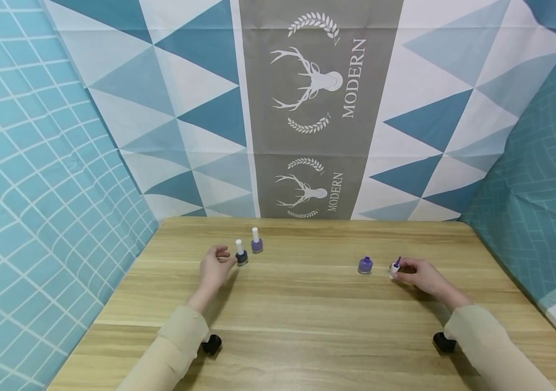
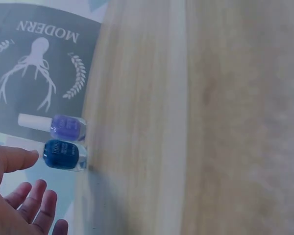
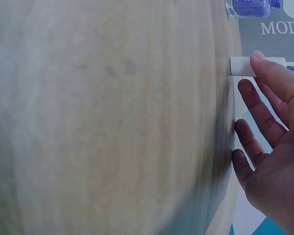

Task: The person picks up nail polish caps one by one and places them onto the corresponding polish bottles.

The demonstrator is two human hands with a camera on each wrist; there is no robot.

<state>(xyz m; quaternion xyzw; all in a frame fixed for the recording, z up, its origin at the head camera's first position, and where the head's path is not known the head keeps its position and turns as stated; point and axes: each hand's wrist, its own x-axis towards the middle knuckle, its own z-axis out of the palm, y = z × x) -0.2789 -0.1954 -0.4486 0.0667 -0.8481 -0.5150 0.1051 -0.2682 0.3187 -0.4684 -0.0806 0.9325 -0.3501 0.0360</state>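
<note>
My right hand [image 1: 421, 276] pinches the white cap [image 3: 242, 66] of a nail polish between thumb and fingers, its purple brush [image 1: 398, 260] pointing up. The cap's flat end is down at the tabletop. To its left stands the uncapped purple nail polish bottle [image 1: 365, 266]. My left hand [image 1: 215, 268] is beside a dark blue nail polish bottle [image 2: 61, 154], fingers loosely spread and thumb tip at its neck in the left wrist view. That thumb hides most of the white cap there. Just behind it stands a capped purple nail polish bottle [image 1: 257, 246].
The bottles stand on a wood-grain table [image 1: 297, 320]. A patterned cloth [image 1: 302, 108] hangs at the table's back edge, with blue cloths [image 1: 38, 163] at the sides. Black wrist devices [image 1: 212, 345] show under both sleeves.
</note>
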